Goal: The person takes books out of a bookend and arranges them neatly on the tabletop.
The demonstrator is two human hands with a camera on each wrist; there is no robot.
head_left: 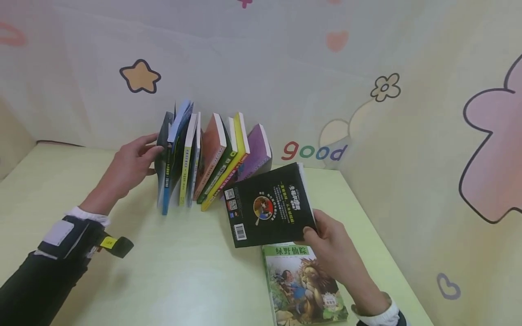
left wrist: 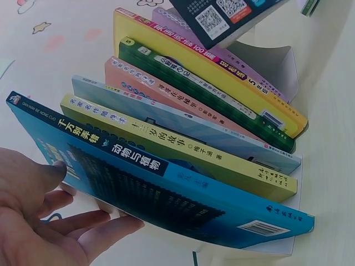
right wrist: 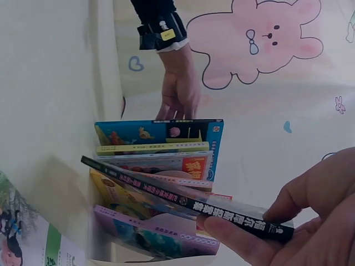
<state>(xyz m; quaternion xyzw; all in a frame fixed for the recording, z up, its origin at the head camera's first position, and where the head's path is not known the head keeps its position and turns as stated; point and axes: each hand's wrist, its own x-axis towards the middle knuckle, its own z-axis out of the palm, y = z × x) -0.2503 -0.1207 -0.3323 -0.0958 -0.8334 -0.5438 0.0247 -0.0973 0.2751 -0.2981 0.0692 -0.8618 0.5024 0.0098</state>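
Note:
My right hand [head_left: 336, 253] grips a black book [head_left: 271, 206] by one end, thumb on its cover. In the right wrist view its dark spine [right wrist: 183, 199] tilts in front of the standing books. At the left end of that row, a blue book [left wrist: 166, 183] stands with my left hand [left wrist: 61, 216] against its outer cover, fingers extended and spread. Beside it come a yellow-green-spined book [left wrist: 183, 147], a light-blue one [left wrist: 222, 130], a pink one [left wrist: 172, 100], a green one [left wrist: 205, 91], a yellow one [left wrist: 222, 72] and a purple one [head_left: 257, 149].
A paperback [head_left: 303, 285] with a lion and a child on its cover lies flat on the pale table [head_left: 171, 280], below the black book. A light-coloured book holder [left wrist: 283, 64] shows at the purple book's end. Behind the row rises a decorated wall [head_left: 244, 68].

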